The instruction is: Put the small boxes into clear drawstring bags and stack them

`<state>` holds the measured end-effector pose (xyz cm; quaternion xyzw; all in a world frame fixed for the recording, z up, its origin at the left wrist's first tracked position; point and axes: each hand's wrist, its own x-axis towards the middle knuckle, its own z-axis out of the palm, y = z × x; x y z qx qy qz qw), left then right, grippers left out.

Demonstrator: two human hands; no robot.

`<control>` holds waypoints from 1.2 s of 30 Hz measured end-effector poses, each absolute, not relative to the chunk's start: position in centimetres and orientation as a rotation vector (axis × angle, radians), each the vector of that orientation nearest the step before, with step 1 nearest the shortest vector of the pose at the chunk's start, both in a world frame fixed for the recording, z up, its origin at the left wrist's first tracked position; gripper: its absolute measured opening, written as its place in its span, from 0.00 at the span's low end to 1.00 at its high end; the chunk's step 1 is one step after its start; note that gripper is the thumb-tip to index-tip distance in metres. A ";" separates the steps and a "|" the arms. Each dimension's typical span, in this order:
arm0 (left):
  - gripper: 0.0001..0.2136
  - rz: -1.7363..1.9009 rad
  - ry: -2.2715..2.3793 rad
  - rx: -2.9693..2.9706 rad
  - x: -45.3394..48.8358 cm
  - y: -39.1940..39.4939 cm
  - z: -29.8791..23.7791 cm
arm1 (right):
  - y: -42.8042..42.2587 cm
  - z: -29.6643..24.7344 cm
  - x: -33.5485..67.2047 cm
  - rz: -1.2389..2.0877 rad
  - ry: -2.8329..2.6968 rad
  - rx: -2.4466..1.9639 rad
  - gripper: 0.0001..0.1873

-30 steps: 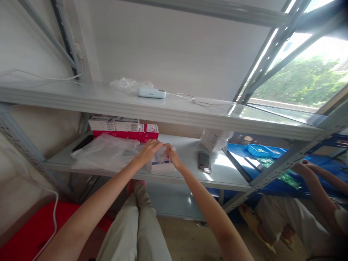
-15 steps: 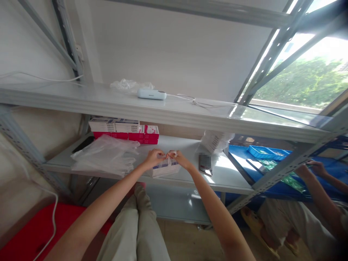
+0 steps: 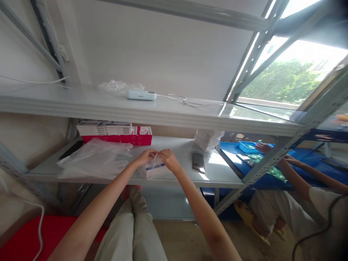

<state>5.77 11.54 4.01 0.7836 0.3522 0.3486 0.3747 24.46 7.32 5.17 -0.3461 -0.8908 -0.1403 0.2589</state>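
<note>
On the middle shelf, a white box with a blue band point(image 3: 155, 170) lies inside a clear plastic bag point(image 3: 144, 171). My left hand point(image 3: 147, 156) pinches the bag's upper part above the box's left end. Close beside it, my right hand point(image 3: 168, 158) has its fingers closed on the bag too, over the box's right part. The box rests on the shelf near its front edge. To the left lies a pile of flat clear plastic bags point(image 3: 92, 159). A phone point(image 3: 198, 162) lies to the right of my right hand.
Behind the bags stand white boxes point(image 3: 118, 128) on red boxes point(image 3: 127, 139). A bag of white boxes point(image 3: 208, 139) sits at back right. The upper shelf point(image 3: 174, 112) carries a light-blue device point(image 3: 141, 95) with a cable. Right, a co-worker's hands point(image 3: 282, 156) are over a blue table point(image 3: 231, 154).
The view has shifted, so things sit further left. My right hand has turned over the bag, its back now towards me. The co-worker's hands have moved left, one reaching towards the blue tray.
</note>
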 end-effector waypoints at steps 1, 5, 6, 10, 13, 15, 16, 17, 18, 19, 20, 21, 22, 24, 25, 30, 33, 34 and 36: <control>0.09 0.884 0.919 2.057 5.9 11.8 4.0 | 7.4 4.8 24.4 -0.389 -2.402 -0.936 0.11; 0.06 1.035 1.045 2.171 5.8 12.0 4.4 | 7.2 4.0 24.5 -0.341 -2.278 -0.990 0.14; 0.06 1.075 1.114 2.256 5.6 11.9 4.5 | 6.9 3.8 24.7 -0.319 -2.225 -1.023 0.14; 0.10 1.009 1.322 2.661 3.9 11.3 4.7 | 4.3 2.2 25.2 -0.283 -1.957 -1.189 0.17; 0.11 0.938 1.327 2.744 2.9 11.3 4.4 | 1.6 0.2 25.0 -0.280 -1.837 -1.311 0.16; 0.11 0.900 1.341 2.756 2.8 11.7 4.2 | 0.2 -1.1 24.6 -0.247 -1.819 -1.402 0.16; 0.10 0.870 1.335 2.750 2.9 11.9 4.1 | -0.3 -1.5 24.3 -0.224 -1.817 -1.444 0.16; 0.10 0.834 1.319 2.739 2.9 12.3 4.1 | -0.6 -1.8 24.1 -0.198 -1.815 -1.475 0.14; 0.09 0.798 1.296 2.725 3.0 12.6 4.1 | -0.9 -1.8 24.0 -0.170 -1.817 -1.488 0.13; 0.09 0.772 1.272 2.704 3.1 12.9 4.2 | -1.0 -1.7 24.0 -0.142 -1.825 -1.475 0.11; 0.08 0.779 1.260 2.673 3.1 13.0 4.3 | -1.0 -1.5 24.2 -0.110 -1.846 -1.440 0.09; 0.08 0.829 1.260 2.634 3.0 12.9 4.4 | -1.0 -1.1 24.6 -0.072 -1.881 -1.389 0.07; 0.08 0.934 1.279 2.582 3.0 12.6 4.4 | -0.7 -0.6 25.2 -0.028 -1.920 -1.338 0.11; 0.10 1.264 1.350 2.426 3.0 10.8 4.1 | 0.2 0.6 26.8 0.092 -2.008 -1.269 0.37; 0.11 1.465 1.401 2.320 3.0 9.2 3.6 | 0.9 1.2 27.7 0.166 -2.049 -1.261 0.50; 0.06 1.954 1.701 1.762 4.0 -1.1 -2.2 | 6.3 3.0 30.6 0.657 -2.192 -1.256 0.69; 0.06 1.713 1.574 1.785 4.8 -4.9 -6.3 | 8.4 2.1 30.4 1.136 -2.119 -1.060 0.70; 0.08 1.605 1.495 1.839 5.0 -5.2 -7.1 | 8.6 1.5 30.1 1.259 -2.056 -0.965 0.68; 0.10 1.462 1.380 1.923 5.6 -4.8 -7.5 | 8.5 0.1 29.6 1.338 -1.927 -0.829 0.65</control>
